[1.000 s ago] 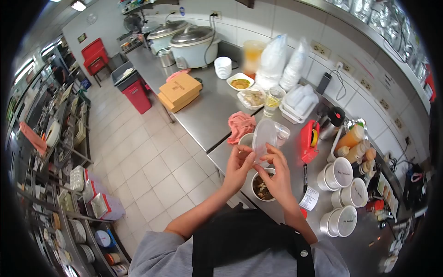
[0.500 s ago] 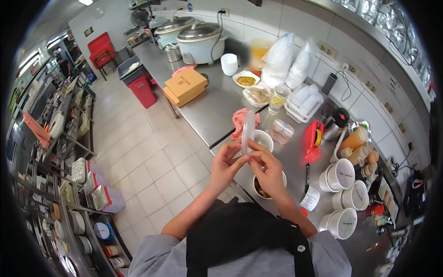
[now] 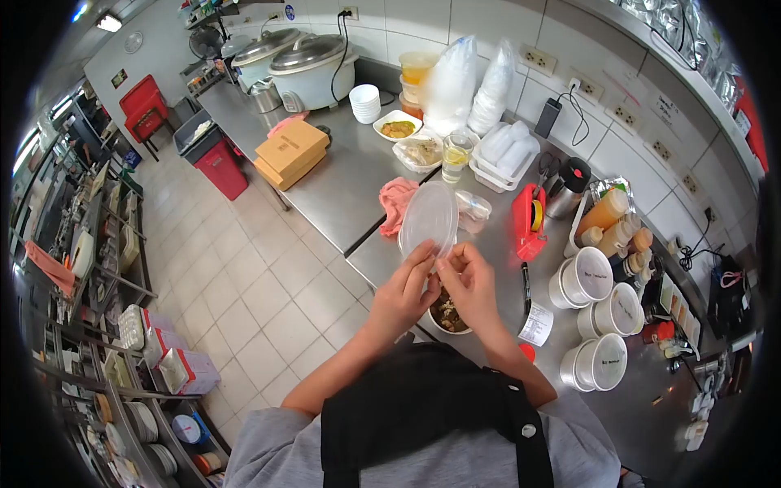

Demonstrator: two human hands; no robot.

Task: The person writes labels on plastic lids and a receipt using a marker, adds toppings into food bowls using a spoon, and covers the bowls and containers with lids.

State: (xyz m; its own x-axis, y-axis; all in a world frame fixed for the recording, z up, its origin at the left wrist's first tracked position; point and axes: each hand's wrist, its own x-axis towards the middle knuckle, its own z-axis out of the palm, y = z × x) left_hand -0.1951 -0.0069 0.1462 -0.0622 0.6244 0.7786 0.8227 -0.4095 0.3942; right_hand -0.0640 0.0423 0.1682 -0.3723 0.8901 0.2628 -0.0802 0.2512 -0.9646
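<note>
A round translucent plastic lid (image 3: pixel 430 218) is held up, tilted, over the steel counter. My left hand (image 3: pixel 407 291) grips its lower edge, fingers against the face of the lid. The fingers of my right hand (image 3: pixel 468 285) pinch the lid's edge at the lower right. Beneath my hands is a white bowl of dark food (image 3: pixel 449 315), partly hidden by them. Behind the lid lie a pink cloth (image 3: pixel 396 205) and a clear wrapped pack (image 3: pixel 472 210).
To the right are stacked white tubs (image 3: pixel 587 276), a paper label (image 3: pixel 536 324), a black marker (image 3: pixel 526 281) and a red tape dispenser (image 3: pixel 530 224). Farther back stand a glass (image 3: pixel 455 156), food bowls (image 3: pixel 397 128), cardboard boxes (image 3: pixel 291 152) and large cookers (image 3: pixel 313 73).
The lid has turned from nearly edge-on to showing its broad face. My hands stay on it, and the camera view has shifted.
</note>
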